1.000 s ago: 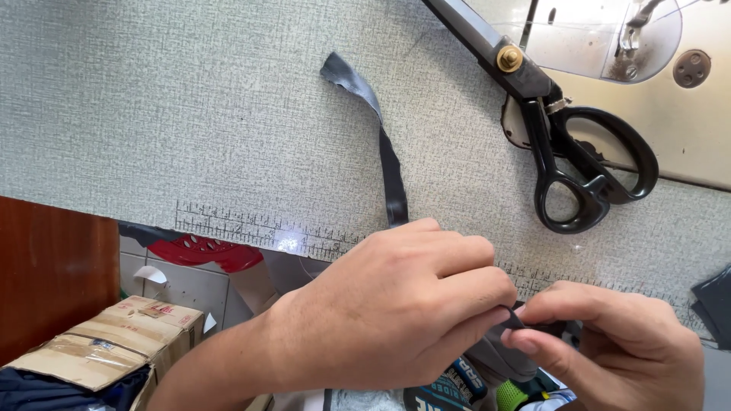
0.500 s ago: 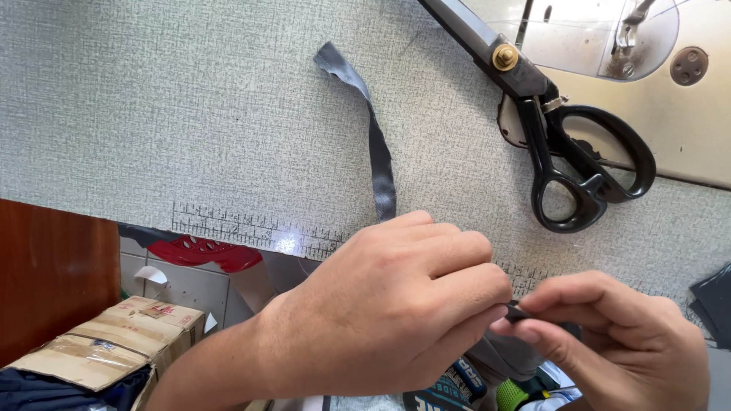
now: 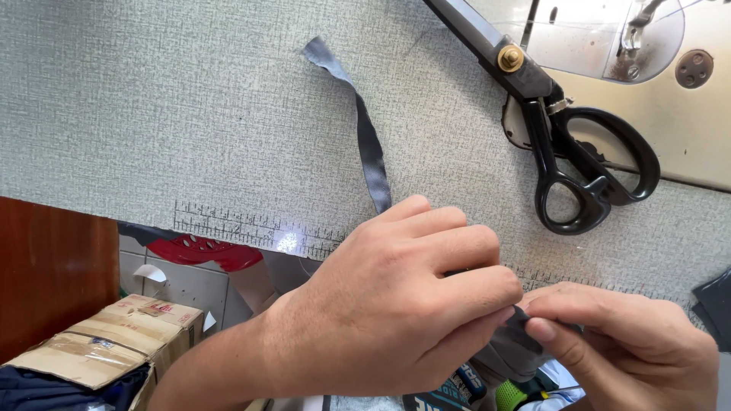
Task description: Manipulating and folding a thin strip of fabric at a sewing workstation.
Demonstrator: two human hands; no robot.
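Note:
A narrow grey fabric strip [image 3: 367, 137] lies across the textured grey tabletop [image 3: 152, 114], twisting from its far end down under my fingers. My left hand [image 3: 396, 304] is closed over the strip's near end at the table's front edge. My right hand [image 3: 620, 342] meets it fingertip to fingertip, pinching the same dark grey cloth between thumb and forefinger. The pinched end is mostly hidden by my fingers.
Large black-handled scissors [image 3: 567, 144] lie at the upper right, partly on the pale sewing machine bed [image 3: 685, 106]. A ruler scale runs along the table's front edge [image 3: 244, 228]. Below the edge are a taped cardboard box [image 3: 106, 342], a red object [image 3: 198, 251] and a brown wooden panel [image 3: 46, 274].
The strip's far end has shifted slightly to the left as my hands work its near end; both hands stay together at the table edge.

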